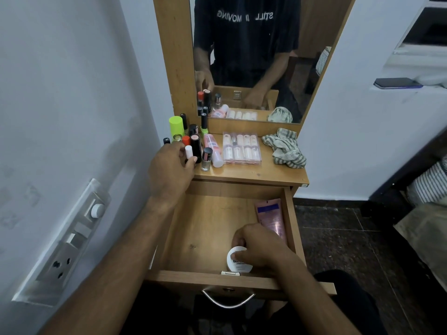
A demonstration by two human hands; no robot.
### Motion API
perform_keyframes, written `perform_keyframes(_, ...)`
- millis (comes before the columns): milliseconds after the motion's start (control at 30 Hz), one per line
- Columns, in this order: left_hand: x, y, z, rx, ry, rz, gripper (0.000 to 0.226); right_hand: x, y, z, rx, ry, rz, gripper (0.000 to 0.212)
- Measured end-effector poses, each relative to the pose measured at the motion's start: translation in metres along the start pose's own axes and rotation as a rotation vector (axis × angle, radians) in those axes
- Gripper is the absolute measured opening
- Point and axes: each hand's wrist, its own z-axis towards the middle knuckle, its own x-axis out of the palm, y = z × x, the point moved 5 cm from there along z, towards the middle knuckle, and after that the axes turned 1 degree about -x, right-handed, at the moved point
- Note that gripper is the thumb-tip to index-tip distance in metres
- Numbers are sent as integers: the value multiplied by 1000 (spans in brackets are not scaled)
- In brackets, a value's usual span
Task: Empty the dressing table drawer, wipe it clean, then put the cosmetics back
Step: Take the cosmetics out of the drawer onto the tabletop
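A wooden dressing table stands against a pale wall, with its drawer [212, 226] pulled fully open toward the viewer. The drawer is a shallow box of light wood with a curved metal handle [228, 301] on its front.

Inside, a pink tube [272, 217] lies flat along the right wall, its long axis running front to back. At the front edge sits a round white tub [235, 262] with dark printed lettering on its lid. The right hand [260, 247] rests over it, fingers [238, 239] curled down around the lid's rim; the grip itself is partly hidden, so it appears to be holding the tub.

On the surface [254, 174] above the drawer, a crowd of small upright bottles stands at the left: a lime green capped bottle [176, 126], dark capped nail polishes and a clear glass one [206, 159]. The left hand [170, 169] reaches in there, thumb and fingers pinching a small white stick [189, 152] held upright. Beside the bottles a pink bottle [212, 149] lies on its side, pointing front to back. Next comes a clear plastic case [242, 148] of pale vials in two rows, then a crumpled striped cloth [286, 147] at the right edge.

A mirror [246, 56] rises behind. A switch panel [67, 240] is fixed to the left wall.
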Motion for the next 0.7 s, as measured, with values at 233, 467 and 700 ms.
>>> perform_keyframes(233, -19, -25, -59, 35, -73, -182, 7, -3, -3, -2, 10, 7, 38, 26)
perform_keyframes(467, 18, -31, -120, 16, 215, -266, 7, -6, -1, -5, 12, 101, 183, 30)
perform_keyframes(700, 48, -29, -122, -4, 460, -365, 18, -63, -5, -8, 94, -273, 498, 15)
